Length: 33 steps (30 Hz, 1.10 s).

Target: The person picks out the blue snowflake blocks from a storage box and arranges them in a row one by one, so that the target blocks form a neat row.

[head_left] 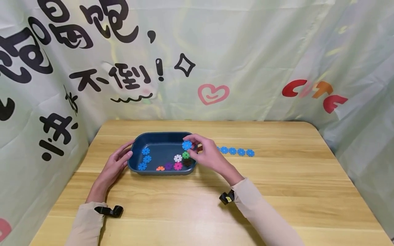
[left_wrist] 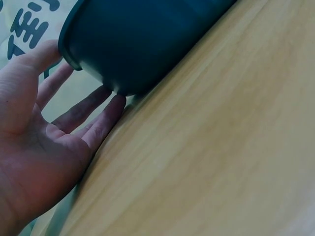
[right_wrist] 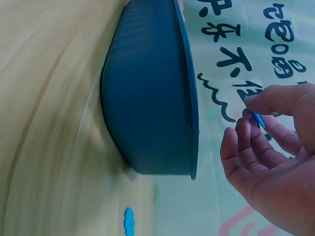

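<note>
My right hand (head_left: 204, 152) pinches a blue notched plastic disc (head_left: 186, 145) between thumb and fingers, over the right end of a dark blue tray (head_left: 163, 172). In the right wrist view the pinched disc (right_wrist: 258, 118) shows edge-on, beyond the tray's rim. My left hand (head_left: 115, 165) rests against the tray's left end, its fingertips (left_wrist: 118, 101) touching the outer wall low down and the thumb up by the rim. Inside the tray, three blue discs (head_left: 147, 159) lie at the left. White (head_left: 178, 158), green (head_left: 186, 154), pink (head_left: 178, 166), purple (head_left: 168, 166), orange (head_left: 160, 168) and dark brown (head_left: 187, 162) discs lie toward the right.
A row of several blue discs (head_left: 241, 152) lies on the wooden table (head_left: 277, 191) right of the tray, its left end hidden by my right hand. A printed curtain (head_left: 246, 51) hangs behind the table and along its sides. Both wrists wear small black camera mounts (head_left: 114, 211).
</note>
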Each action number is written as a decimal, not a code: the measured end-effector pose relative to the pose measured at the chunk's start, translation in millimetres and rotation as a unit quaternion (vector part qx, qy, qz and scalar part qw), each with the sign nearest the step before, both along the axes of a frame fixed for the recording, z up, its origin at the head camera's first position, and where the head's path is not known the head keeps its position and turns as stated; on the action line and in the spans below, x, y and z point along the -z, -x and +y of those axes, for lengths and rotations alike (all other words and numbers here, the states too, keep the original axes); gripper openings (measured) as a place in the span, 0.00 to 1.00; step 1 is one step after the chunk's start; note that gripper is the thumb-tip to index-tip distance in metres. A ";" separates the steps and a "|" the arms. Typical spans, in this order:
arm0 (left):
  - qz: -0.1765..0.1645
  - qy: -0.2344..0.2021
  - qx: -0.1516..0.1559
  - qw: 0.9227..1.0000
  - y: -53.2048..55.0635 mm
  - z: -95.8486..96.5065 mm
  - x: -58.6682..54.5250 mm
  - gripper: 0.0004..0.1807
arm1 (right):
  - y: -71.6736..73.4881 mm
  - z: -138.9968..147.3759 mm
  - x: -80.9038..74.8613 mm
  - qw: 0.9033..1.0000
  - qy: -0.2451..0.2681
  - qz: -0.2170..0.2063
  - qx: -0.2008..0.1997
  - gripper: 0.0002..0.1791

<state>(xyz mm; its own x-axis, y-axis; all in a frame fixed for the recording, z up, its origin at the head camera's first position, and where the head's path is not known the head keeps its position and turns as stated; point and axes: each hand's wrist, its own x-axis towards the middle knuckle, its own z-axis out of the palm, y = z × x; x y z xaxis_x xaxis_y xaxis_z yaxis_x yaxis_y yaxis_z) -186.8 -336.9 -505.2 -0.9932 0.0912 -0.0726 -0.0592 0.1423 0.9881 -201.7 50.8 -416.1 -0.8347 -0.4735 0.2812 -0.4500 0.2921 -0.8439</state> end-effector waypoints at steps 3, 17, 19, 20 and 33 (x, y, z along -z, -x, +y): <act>0.001 0.001 0.001 1.000 -1.6 0.8 -0.8 0.31 | -1.2 7.9 0.9 1.000 0.009 0.000 0.012 0.21; 0.001 -0.002 0.000 1.000 -1.8 -0.2 0.4 0.31 | -13.8 42.8 -0.5 0.998 0.008 0.039 0.042 0.20; 0.003 -0.003 0.002 1.000 -1.1 -0.5 1.0 0.31 | -15.4 47.8 -2.5 0.998 0.003 0.041 0.048 0.20; 0.003 -0.003 0.003 1.000 -1.0 -0.5 1.3 0.31 | -16.1 50.3 -3.4 0.998 0.001 0.039 0.051 0.20; 0.001 0.011 0.003 1.000 0.2 0.0 -1.1 0.31 | -22.6 85.2 -0.4 0.995 -0.004 0.040 0.093 0.21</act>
